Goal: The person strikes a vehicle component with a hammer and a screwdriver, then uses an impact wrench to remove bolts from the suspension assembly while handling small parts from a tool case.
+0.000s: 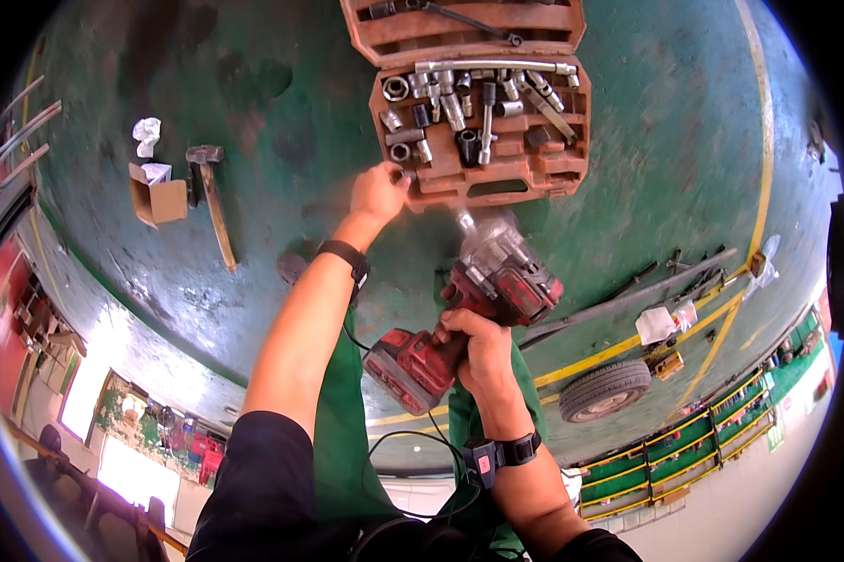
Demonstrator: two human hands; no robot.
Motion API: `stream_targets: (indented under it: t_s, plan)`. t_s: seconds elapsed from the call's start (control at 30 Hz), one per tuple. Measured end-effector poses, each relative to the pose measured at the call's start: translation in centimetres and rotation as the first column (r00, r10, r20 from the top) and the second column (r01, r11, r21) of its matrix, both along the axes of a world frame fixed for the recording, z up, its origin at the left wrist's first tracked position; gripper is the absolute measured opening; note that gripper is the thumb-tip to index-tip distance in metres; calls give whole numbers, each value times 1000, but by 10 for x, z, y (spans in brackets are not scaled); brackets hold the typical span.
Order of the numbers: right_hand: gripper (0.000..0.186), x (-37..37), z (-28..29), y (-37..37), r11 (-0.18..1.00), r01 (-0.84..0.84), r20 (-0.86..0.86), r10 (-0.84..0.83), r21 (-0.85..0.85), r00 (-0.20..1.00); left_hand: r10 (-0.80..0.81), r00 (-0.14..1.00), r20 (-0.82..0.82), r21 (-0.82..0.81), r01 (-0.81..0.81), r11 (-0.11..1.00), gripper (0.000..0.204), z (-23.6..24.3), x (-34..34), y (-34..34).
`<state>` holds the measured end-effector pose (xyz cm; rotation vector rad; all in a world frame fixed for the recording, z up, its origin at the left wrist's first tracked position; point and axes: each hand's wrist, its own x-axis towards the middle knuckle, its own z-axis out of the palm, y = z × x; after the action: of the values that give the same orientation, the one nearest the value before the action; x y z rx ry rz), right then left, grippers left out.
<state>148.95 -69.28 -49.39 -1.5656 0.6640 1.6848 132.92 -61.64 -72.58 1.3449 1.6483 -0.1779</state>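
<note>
Grasping the handle of a red impact wrench (511, 281) firmly in the right hand (483, 348), just on the near side of the open brown socket case (485, 174). Pointing the wrench's blurred nose toward the near edge of that case, while keeping the battery end angling away from it, down to the left. Holding the left hand (381, 192) at the near left corner of the case, fingers curling in at the rim; not managing to tell between pinching something small and merely touching the case.

Seeing loose chrome and black sockets (452, 110) lying inside the case, and a long chrome bar (497, 67) lying along its hinge side. Noticing a wooden-handled hammer (218, 211) lying well left of the case, with a small open cardboard box (167, 203) standing farther left of it. Finding metal bars (628, 296) and a tyre (606, 391) lying to the right of the case, on its near side.
</note>
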Motion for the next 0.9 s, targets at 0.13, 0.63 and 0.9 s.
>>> stream_targets:
  t_s: [0.13, 0.63, 0.9]
  plan:
    - [32, -1, -9, -6, 1000, 4, 10, -4, -3, 1000, -21, 999, -38, -49, 19, 999, 34, -5, -5, -13]
    - [31, -14, -6, 0, 999, 9, 17, -9, -40, 1000, 143, 988, 62, 106, -149, 983, 29, -20, -9, -26]
    - [28, -13, -7, 2, 1000, -26, 21, 26, 6, 999, 139, 986, 91, 74, -146, 986, 29, -14, -7, -20]
